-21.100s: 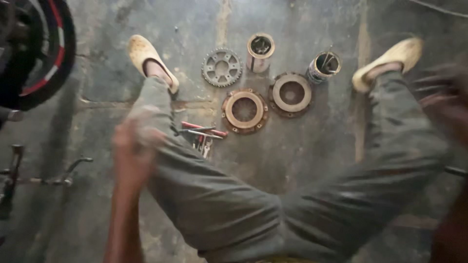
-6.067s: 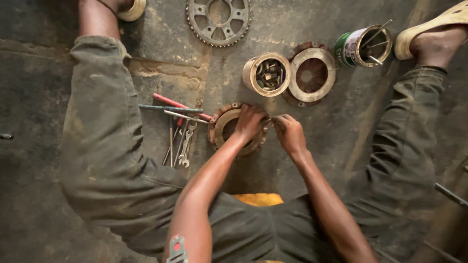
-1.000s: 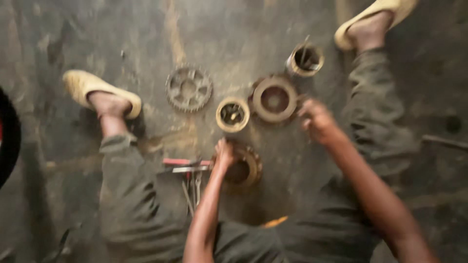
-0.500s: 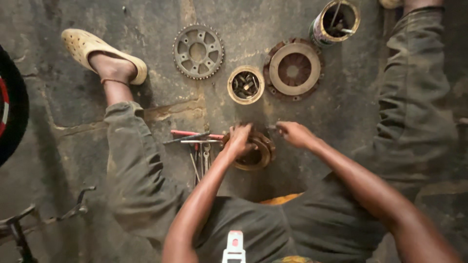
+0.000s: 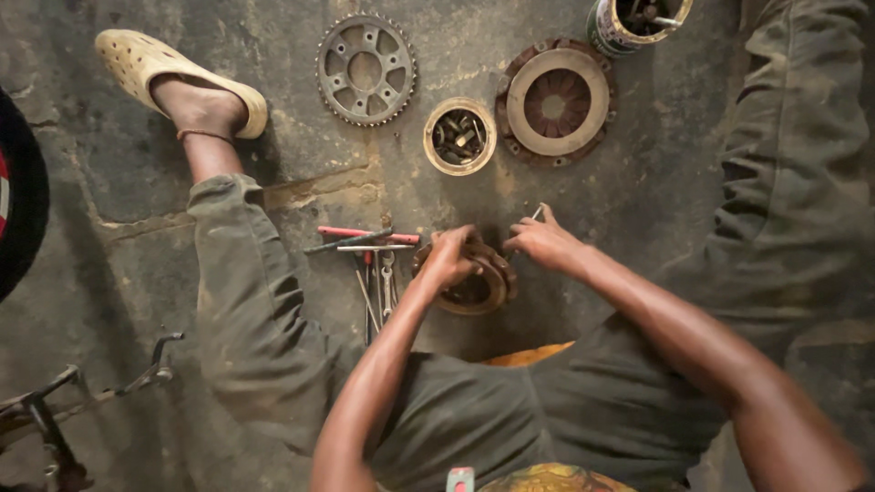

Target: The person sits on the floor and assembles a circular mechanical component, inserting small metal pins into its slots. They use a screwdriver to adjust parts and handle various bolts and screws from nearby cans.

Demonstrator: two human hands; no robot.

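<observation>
I sit on a concrete floor with my legs spread. My left hand (image 5: 448, 257) grips the rim of a round rusty clutch housing (image 5: 483, 290) that lies on the floor between my legs. My right hand (image 5: 545, 242) hovers at the housing's right edge and pinches a small thin metal piece (image 5: 537, 212) between its fingers. Just left of the housing lie a red-handled tool (image 5: 369, 235) and several wrenches (image 5: 381, 282).
A toothed sprocket (image 5: 365, 69) lies at top centre. Beside it stand a small tin of bolts (image 5: 459, 136), a round clutch plate assembly (image 5: 556, 100) and a can holding tools (image 5: 636, 20). A tyre (image 5: 23, 196) sits at the left edge, a metal frame (image 5: 64, 410) bottom left.
My right hand came back from near the clutch plate to the housing. My left hand stayed on the housing throughout. The view shifted and drew closer.
</observation>
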